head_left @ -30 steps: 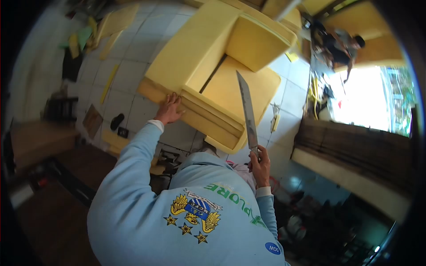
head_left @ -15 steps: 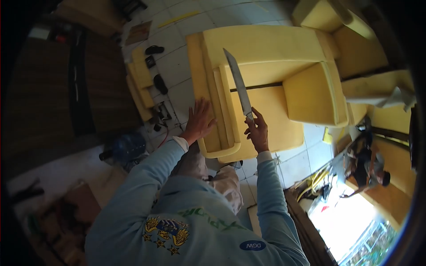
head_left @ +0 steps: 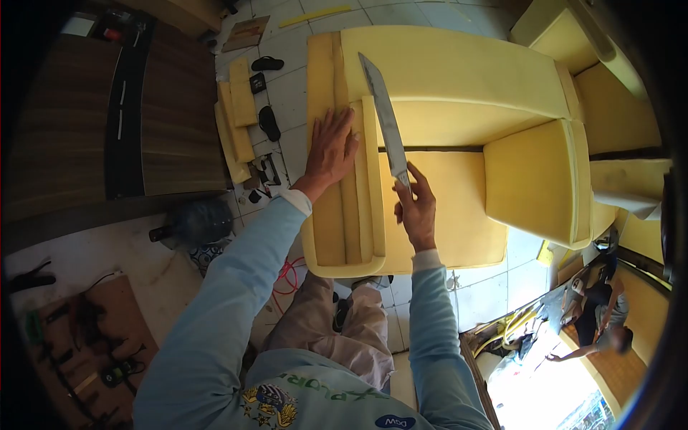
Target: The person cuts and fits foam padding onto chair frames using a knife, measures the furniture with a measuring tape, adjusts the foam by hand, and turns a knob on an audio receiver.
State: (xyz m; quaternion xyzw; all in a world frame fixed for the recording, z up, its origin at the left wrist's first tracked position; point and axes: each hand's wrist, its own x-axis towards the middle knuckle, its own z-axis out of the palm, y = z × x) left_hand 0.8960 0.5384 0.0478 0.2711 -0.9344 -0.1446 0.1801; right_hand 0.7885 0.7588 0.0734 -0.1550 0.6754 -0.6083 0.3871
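My left hand (head_left: 333, 147) lies flat, fingers spread, on the foam-covered armrest (head_left: 330, 229) of a yellow sofa. In my right hand (head_left: 417, 215) is a large knife (head_left: 387, 122), gripped by its handle. Its long blade points away from me, over the armrest's inner side and toward the sofa's backrest (head_left: 459, 68). Whether the blade touches the foam, I cannot tell. Below the right hand spreads the yellow seat (head_left: 459, 215), with the opposite armrest (head_left: 534, 175) to its right.
Foam strips (head_left: 233, 118) and black sandals (head_left: 269, 123) lie on the tiled floor at left. A blue water jug (head_left: 201, 222) stands near a dark wooden cabinet (head_left: 64, 136). Tools rest on a brown board (head_left: 100, 344). Another person (head_left: 602, 308) bends at lower right, beside more yellow furniture.
My left hand has slid farther along the armrest, toward the backrest. The knife, still in my right hand, has shifted slightly the same way. My view has tilted, showing more floor at lower left.
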